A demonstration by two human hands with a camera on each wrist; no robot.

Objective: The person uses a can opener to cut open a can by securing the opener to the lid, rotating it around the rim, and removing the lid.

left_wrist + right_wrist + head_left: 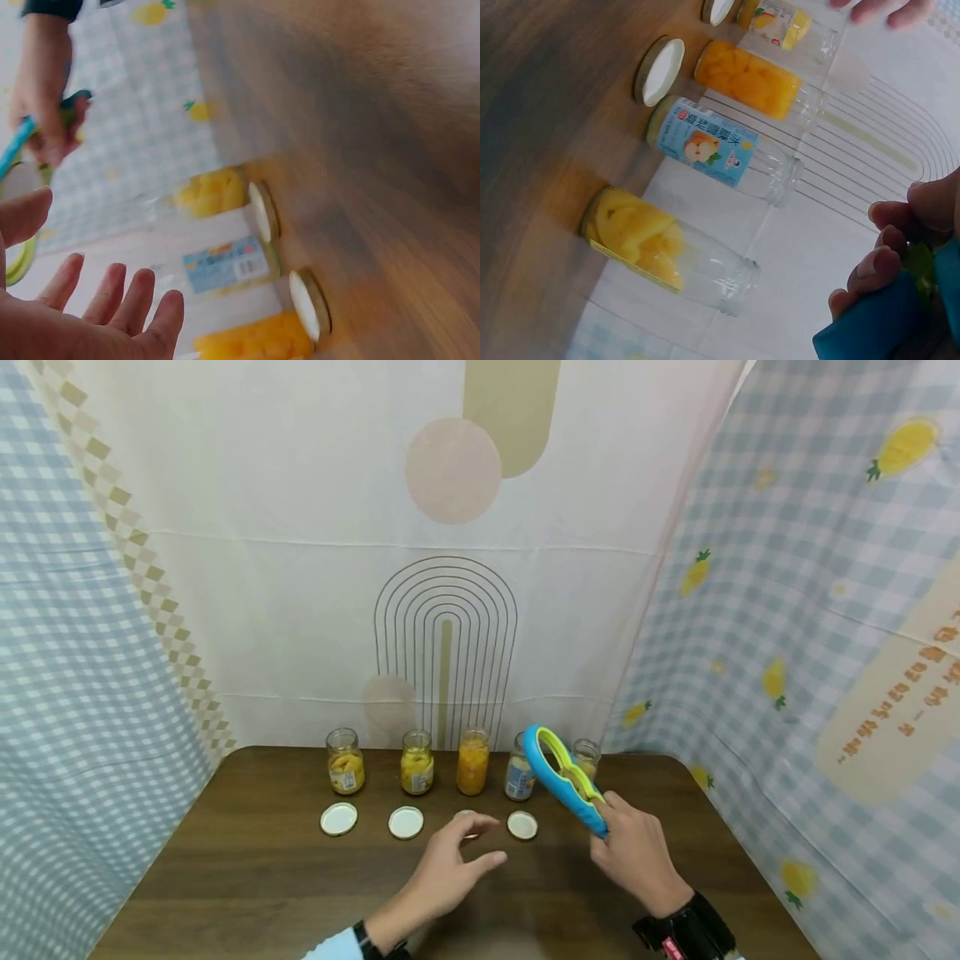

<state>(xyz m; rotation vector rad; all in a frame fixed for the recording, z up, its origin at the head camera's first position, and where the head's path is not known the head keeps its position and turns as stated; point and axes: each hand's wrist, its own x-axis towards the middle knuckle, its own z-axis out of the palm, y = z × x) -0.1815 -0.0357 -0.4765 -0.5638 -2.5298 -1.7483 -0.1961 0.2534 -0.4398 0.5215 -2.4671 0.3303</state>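
Observation:
My right hand (636,853) grips the lower end of a blue and green jar opener (558,788), its loops tilted up to the left, overlapping the two rightmost jars in the head view. My left hand (450,870) hovers over the table with fingers spread and nothing in them, partly covering a lid. Several glass jars without lids stand in a row at the back. Among them are a jar of orange fruit (472,768), a blue-labelled jar (709,142) and a jar of yellow fruit pieces (641,232) at the right end.
In front of the jars lie several white-faced lids, including one at the far left (339,819) and one below the blue-labelled jar (522,825). The brown table (247,868) meets a patterned cloth (300,610) at the back, with checked cloths at both sides.

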